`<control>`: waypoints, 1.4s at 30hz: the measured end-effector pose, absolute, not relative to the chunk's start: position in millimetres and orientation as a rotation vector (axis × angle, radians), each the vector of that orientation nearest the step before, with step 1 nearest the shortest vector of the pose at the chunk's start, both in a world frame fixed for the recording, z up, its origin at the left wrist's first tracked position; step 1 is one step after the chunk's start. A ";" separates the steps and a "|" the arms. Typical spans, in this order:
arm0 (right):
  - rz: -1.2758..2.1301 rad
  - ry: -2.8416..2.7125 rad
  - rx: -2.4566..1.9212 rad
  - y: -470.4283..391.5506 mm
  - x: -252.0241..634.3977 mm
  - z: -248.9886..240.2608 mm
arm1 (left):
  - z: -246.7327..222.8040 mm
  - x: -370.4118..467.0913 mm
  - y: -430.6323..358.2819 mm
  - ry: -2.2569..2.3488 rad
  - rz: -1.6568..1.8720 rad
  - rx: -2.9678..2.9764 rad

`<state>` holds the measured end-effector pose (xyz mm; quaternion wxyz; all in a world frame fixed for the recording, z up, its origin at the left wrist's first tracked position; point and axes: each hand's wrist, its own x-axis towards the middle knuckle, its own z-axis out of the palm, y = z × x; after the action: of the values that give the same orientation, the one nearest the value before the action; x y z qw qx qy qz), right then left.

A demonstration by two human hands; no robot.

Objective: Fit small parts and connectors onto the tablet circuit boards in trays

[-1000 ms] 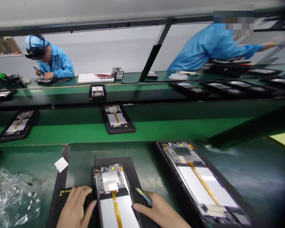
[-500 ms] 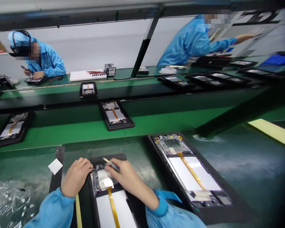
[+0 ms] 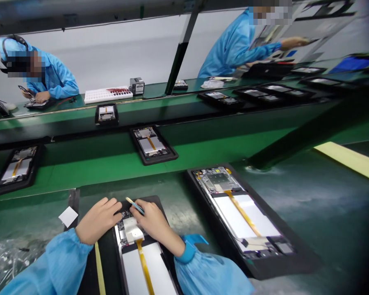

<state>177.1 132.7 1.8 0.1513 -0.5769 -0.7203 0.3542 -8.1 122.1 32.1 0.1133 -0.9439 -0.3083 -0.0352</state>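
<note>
- Tablet [image 3: 149, 266] is low in the frame, just left of centre, lying back-open on a black pad [image 3: 155, 200] on the desk [image 3: 335, 221], with a hand at each side of its far end.
- Leftmost, a white square [image 3: 68, 216] lies near the left hand [image 3: 100, 221]. Those fingers are curled over the tablet's far left corner; can't tell if they're gripping or just resting there.
- Long axis runs away from the person, far end leaning a bit left, near end cut off by the frame. So the board sits right at the fingers, and the battery part stretches back toward the body.
- Next comes a thin stick [image 3: 134, 206], pinched in the right hand [image 3: 153, 221], pale tip pointing up and left. For the silver shield [image 3: 131, 231], the right fingers look nearer than the left, pretty much beside its edge.
- Farther right, well apart from both hands, another tablet [image 3: 242, 217] lies at more of a slant.
</note>
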 end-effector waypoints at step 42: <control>1.475 -1.097 -1.095 135.2 159.7 -15.4 | 27.2 -21.5 125.6 -0.948 -0.181 -2.839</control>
<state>159.7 135.2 -15.4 0.4802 -0.4488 -0.4497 0.6047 -21.5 125.6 27.2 0.0717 -0.9443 -0.3154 -0.0601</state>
